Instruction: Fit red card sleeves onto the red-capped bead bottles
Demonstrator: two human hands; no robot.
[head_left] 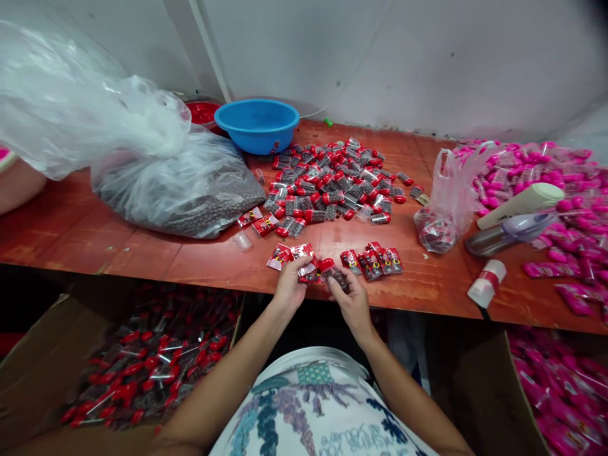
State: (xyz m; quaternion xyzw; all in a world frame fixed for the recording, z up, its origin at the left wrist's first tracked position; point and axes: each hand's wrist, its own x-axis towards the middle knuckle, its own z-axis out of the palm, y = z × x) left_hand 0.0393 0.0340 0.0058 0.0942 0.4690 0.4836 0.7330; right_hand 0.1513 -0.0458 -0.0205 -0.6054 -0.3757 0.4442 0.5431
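Note:
My right hand [354,304] is closed round a small clear container [336,276] with a red cap and dark contents. Just to its left, my left hand [291,288] pinches a red-and-white printed packet [306,268] at the table's front edge. More such packets [279,255] lie under and beside the left fingers. To the right of the right hand sits a small group of filled red packets [380,261]. Beyond both hands spreads a heap of red-capped clear containers [332,180]. An empty clear cup [243,240] lies to the left.
A large plastic bag of dark beads [190,196] stands at left, with a blue basin [259,123] behind. On the right are a knotted bag [444,218], a bottle [503,234], a roll [487,283] and pink packets [546,171]. Below stands a carton [52,354] of red-capped containers.

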